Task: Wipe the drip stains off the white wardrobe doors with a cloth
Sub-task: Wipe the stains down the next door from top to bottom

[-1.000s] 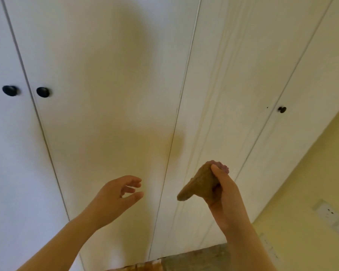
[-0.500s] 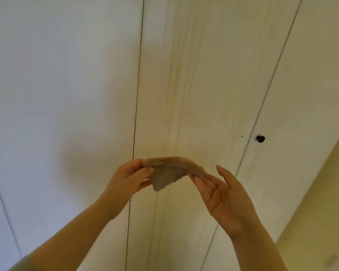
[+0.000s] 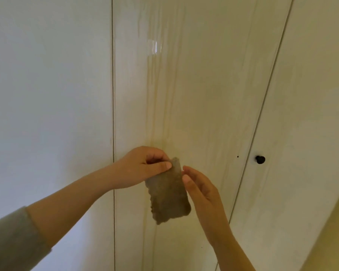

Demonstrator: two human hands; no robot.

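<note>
Pinching the top corner of a brown cloth [image 3: 167,194], my left hand [image 3: 143,167] lets it hang before the middle white wardrobe door [image 3: 204,94]. My right hand [image 3: 202,190] hovers just beside the cloth's right edge, grip loose, fingers relaxed. Yellowish drip stains [image 3: 155,94] streak the door above; a black knob [image 3: 260,159] sits further right.

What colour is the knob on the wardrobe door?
The knob is black, seen best in the head view.
</note>
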